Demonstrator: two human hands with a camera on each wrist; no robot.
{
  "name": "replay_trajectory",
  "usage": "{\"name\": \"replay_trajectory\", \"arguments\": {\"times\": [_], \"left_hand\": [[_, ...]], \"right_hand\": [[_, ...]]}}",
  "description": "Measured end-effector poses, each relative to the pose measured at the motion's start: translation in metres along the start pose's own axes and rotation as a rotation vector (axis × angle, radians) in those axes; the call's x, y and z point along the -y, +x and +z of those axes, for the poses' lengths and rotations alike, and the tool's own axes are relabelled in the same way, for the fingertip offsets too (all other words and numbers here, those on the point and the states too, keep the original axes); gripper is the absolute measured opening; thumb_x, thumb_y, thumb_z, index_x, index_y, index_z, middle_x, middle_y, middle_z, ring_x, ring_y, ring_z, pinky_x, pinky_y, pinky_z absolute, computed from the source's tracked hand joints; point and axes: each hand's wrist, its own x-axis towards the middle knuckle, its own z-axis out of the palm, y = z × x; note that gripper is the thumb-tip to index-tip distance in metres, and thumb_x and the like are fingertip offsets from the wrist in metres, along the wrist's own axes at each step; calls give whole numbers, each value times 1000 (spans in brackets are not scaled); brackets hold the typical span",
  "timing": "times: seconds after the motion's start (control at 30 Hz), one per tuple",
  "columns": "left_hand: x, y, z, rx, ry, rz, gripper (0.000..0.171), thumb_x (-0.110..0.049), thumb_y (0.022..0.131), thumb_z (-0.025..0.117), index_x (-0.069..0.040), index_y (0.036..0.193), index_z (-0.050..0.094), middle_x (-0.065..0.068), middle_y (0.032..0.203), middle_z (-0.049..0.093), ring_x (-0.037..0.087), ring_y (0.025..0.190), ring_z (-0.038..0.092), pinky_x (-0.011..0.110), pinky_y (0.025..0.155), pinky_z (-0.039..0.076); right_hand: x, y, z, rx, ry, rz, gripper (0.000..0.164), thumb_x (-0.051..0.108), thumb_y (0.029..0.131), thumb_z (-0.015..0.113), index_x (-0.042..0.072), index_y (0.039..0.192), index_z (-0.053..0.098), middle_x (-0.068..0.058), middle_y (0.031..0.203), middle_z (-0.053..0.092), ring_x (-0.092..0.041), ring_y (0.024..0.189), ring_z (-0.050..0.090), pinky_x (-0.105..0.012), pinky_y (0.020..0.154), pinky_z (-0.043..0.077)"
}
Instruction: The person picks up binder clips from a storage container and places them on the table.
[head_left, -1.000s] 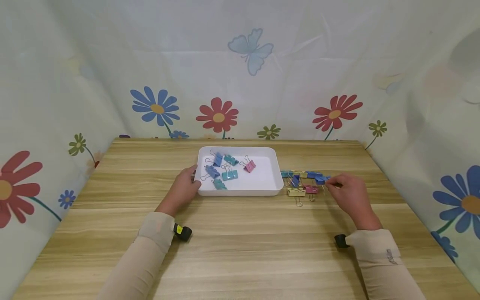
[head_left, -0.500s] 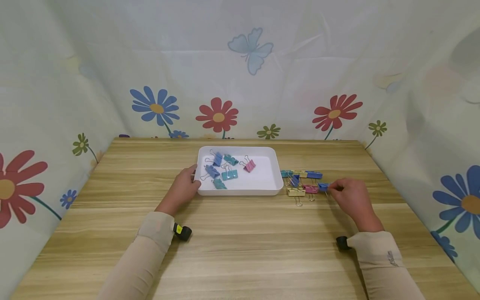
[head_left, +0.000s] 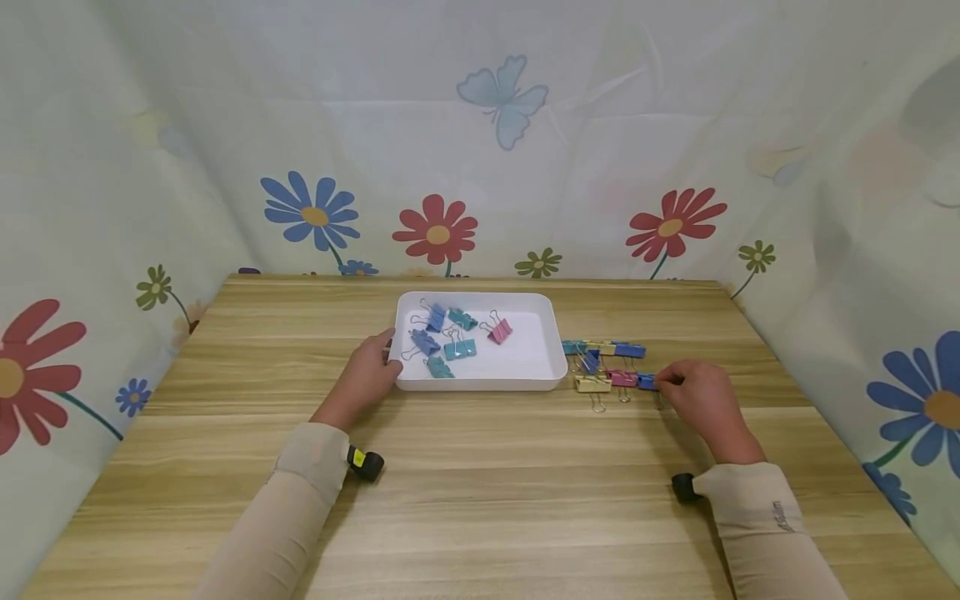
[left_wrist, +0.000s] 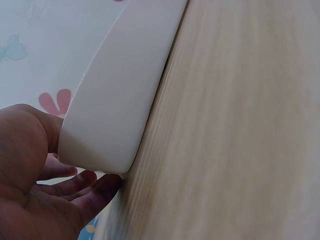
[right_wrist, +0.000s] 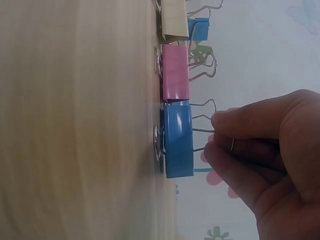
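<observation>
My right hand [head_left: 701,400] pinches the wire handle of a blue binder clip [right_wrist: 179,141] between thumb and finger. This clip stands on the table, its end right at a pink binder clip [right_wrist: 175,72]. A yellow binder clip [head_left: 592,384] sits left of the pink one, in the same row. Behind them, teal, yellow and blue clips [head_left: 628,351] form another row, with a tilted blue clip [head_left: 590,361] between the rows. My left hand [head_left: 363,377] holds the left end of a white tray [left_wrist: 120,85], digits at its rim and lower corner.
Inside the tray lie several loose binder clips: blue ones [head_left: 424,342] and teal ones [head_left: 460,349] at the left, a pink one [head_left: 498,332] near the middle. The wooden table [head_left: 510,500] ends at a flower-printed curtain [head_left: 562,183] behind.
My right hand has brought the blue clip toward me from the back row, then left against the pink clip in the front row. My left hand and the tray stay put.
</observation>
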Motion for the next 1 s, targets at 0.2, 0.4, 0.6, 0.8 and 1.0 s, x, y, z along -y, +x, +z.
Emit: {"name": "replay_trajectory", "arguments": {"times": [0.2, 0.4, 0.6, 0.8, 1.0], "left_hand": [[0, -1, 0, 4, -3, -4, 65, -12, 92, 46, 1, 152, 25, 23, 144, 42, 32, 128, 48, 48, 110, 40], [0, -1, 0, 2, -2, 0, 64, -12, 92, 47, 1, 151, 26, 22, 143, 43, 32, 126, 49, 48, 108, 42], [1, 0, -1, 3, -9, -7, 64, -12, 92, 46, 0, 152, 25, 22, 143, 43, 32, 127, 49, 48, 109, 41], [-1, -1, -1, 5, -4, -12, 64, -13, 92, 47, 0, 152, 25, 21, 144, 42, 32, 127, 48, 48, 109, 40], [-3, -2, -1, 1, 1, -11, 64, -12, 92, 47, -1, 152, 26, 21, 142, 44, 32, 126, 49, 48, 109, 41]], "right_hand": [[1, 0, 0, 1, 8, 9, 11, 8, 86, 66, 1, 87, 75, -18, 86, 73, -31, 73, 66, -47, 64, 53], [1, 1, 1, 16, 14, 13, 12, 8, 87, 65, 0, 90, 74, -19, 89, 73, -33, 76, 67, -47, 66, 53], [1, 1, 2, 6, 16, -1, 12, 7, 87, 66, 0, 92, 74, -19, 90, 73, -35, 78, 67, -49, 68, 53], [2, 0, 1, 18, 30, -3, 13, 8, 86, 66, -1, 93, 73, -20, 92, 72, -36, 82, 67, -50, 71, 54], [5, -1, -1, 35, 5, -14, 17, 12, 88, 65, 0, 97, 73, -23, 102, 69, -39, 86, 66, -52, 73, 54]]}}
